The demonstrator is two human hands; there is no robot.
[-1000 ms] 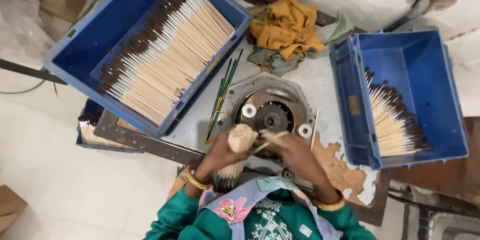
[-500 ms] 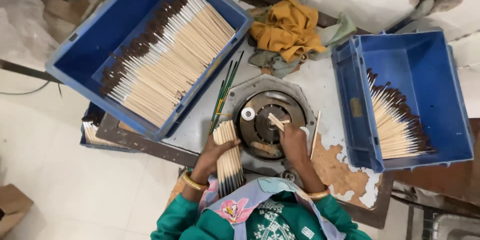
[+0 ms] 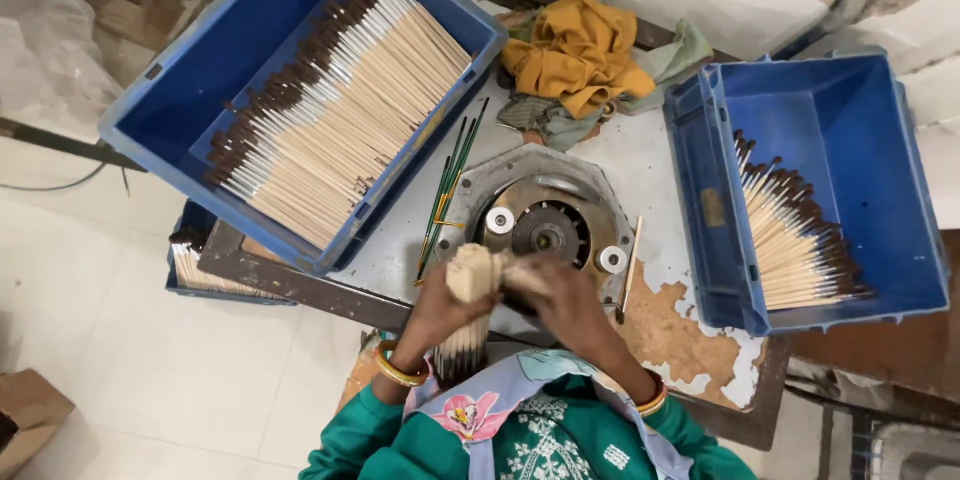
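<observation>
Bundle of sticks held upright over the round machine, one being drawn out.

The left hand (image 3: 440,312) is clamped around the stick bundle (image 3: 468,315); the right hand (image 3: 568,302) pinches at its top. On the counter (image 3: 650,165), the left bin (image 3: 180,90) is much fuller than the right bin (image 3: 900,180).

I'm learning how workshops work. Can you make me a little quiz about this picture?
1. True or false: the left hand holds a bundle of sticks.
2. Which blue bin holds more sticks: the left bin or the right bin?
3. What colour is the cloth behind the round machine?

Key: 1 true. 2 the left bin. 3 yellow.
</observation>
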